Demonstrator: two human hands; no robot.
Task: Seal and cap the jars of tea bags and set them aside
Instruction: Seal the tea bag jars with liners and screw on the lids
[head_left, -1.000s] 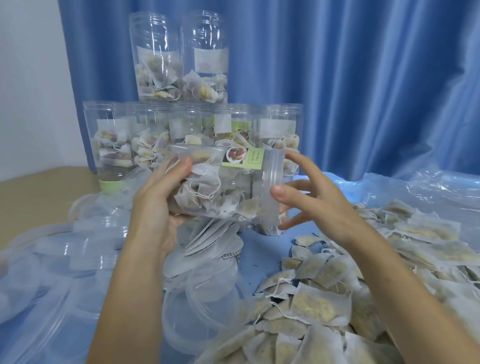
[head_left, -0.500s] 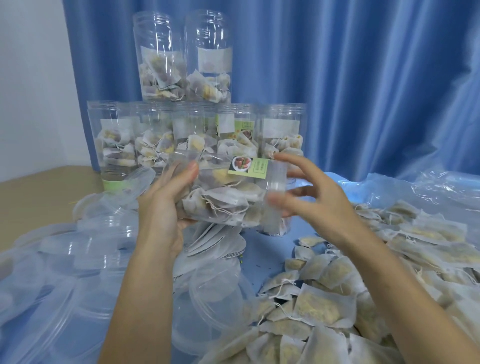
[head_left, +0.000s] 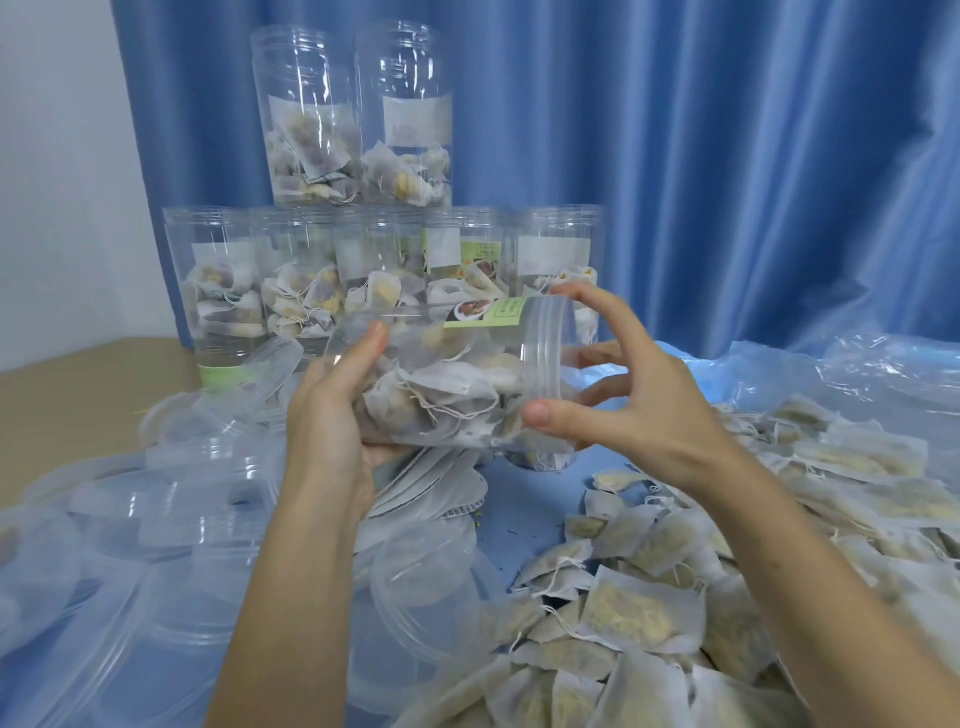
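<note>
**Jar of tea bags capped above a crowded packing table**

A clear plastic jar (head_left: 447, 379), filled with white string-tied tea bags and bearing a green label, is held on its side in the air above the table. Its base end is cradled by the left hand (head_left: 332, 410), whose fingers are curled up around the wall. The translucent cap (head_left: 545, 358) at its mouth is gripped at the rim by the right hand (head_left: 628, 395), thumb below and fingers spread over the top.

Just beneath the jar, a fanned stack of flat white seal discs (head_left: 441, 483) is seen on the blue table cover (head_left: 524, 499). Loose clear lids (head_left: 171, 499) are heaped to the left, and a pile of loose tea bags (head_left: 649, 608) is spread to the right over crinkled clear plastic sheeting (head_left: 883, 364).

Behind the hands, a row of five upright jars (head_left: 223, 280), each partly filled with tea bags, is lined up against a blue curtain (head_left: 727, 156). Two more jars (head_left: 353, 114), likewise partly filled, are stacked on that row. A further jar stands behind the held one, mostly hidden.
</note>
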